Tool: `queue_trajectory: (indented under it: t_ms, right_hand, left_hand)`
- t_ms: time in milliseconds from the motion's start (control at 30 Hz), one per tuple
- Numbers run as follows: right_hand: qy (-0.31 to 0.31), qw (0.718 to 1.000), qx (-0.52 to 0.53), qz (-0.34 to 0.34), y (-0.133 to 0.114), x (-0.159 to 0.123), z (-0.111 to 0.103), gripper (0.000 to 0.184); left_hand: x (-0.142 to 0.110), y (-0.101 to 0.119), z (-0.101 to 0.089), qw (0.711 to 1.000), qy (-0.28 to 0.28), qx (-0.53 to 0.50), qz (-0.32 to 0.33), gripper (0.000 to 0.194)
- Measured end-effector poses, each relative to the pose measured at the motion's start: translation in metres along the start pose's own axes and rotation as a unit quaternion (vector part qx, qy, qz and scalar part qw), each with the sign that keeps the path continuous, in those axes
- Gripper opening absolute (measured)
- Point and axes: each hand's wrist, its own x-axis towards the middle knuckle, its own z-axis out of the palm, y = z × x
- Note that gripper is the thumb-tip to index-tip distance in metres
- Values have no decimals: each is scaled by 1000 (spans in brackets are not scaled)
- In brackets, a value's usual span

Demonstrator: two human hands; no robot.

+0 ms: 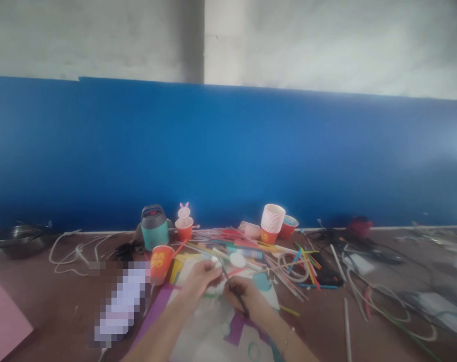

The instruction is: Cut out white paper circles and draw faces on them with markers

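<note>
My right hand (245, 296) is closed around the dark handles of a pair of scissors (225, 271), whose blades point up and to the left. Beside the blades, my left hand (204, 275) pinches a small white piece (214, 262), blurred and partly covered by the fingers. Below both hands lie white paper sheets (198, 332) and a cut purple paper (235, 329). Just beyond the hands is a round white piece (237, 260), near a tube with a blue label (251, 254).
Colored sticks (307, 261) are strewn to the right and behind. Stacked paper cups (272, 221), a teal-and-grey bottle (155, 231) and a tilted orange cup (161, 264) stand around the papers. White cables (386, 301) cross the right side; metal bowls (19, 241) sit far left.
</note>
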Motion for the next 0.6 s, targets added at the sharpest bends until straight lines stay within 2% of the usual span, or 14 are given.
queue_trajectory:
  t_ms: [100, 333, 600]
  right_hand:
    - [4, 1000, 3, 6, 0, 0, -1, 15]
    - [16, 999, -17, -35, 27, 7, -4, 12]
    - [-3, 1000, -18, -1, 8, 2, -4, 13]
  left_hand:
    - [0, 0, -2, 1000, 1, 11, 1, 33]
    - [0, 0, -4, 999, 9, 38, 5, 30]
    - [1, 3, -5, 998, 7, 62, 3, 29]
